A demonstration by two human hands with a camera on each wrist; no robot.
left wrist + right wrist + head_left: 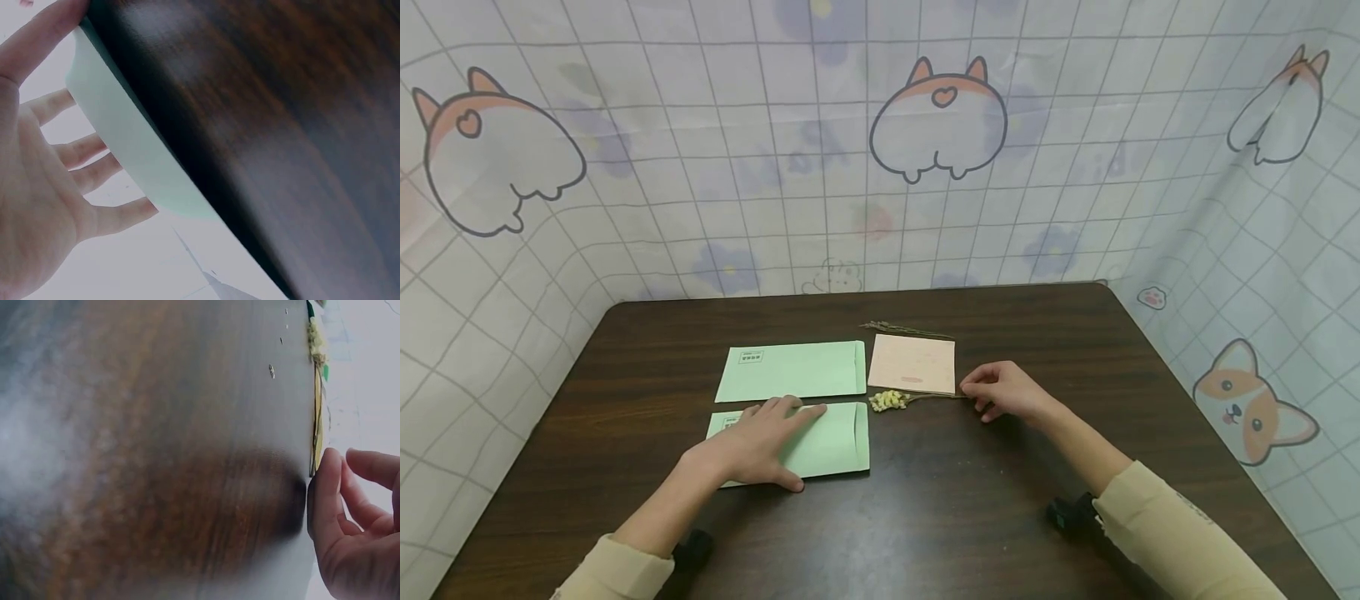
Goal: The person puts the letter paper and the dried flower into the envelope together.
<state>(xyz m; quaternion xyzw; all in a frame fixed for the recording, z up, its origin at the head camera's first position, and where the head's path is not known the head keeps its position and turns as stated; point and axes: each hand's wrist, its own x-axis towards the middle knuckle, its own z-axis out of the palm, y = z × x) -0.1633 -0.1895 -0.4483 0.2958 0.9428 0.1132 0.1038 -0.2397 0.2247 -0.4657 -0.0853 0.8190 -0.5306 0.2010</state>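
Observation:
My left hand [756, 442] rests on the nearer pale green envelope [842, 442], fingers spread over it and thumb by its front edge. In the left wrist view, the fingers lie across the envelope [119, 134] at the table edge. My right hand [1009, 390] is at the stem end of a yellow dried flower [889, 401], which lies along the front edge of a pink card [912, 364]. In the right wrist view, a fingertip of the right hand [353, 519] meets the stem [317, 425], with a gap between thumb and forefinger.
A second green envelope [793, 371] with small printing lies behind the first. A dried sprig [906, 330] lies behind the card. All are on a dark wooden table [925, 525]. A patterned cloth [820, 208] hangs behind and at both sides.

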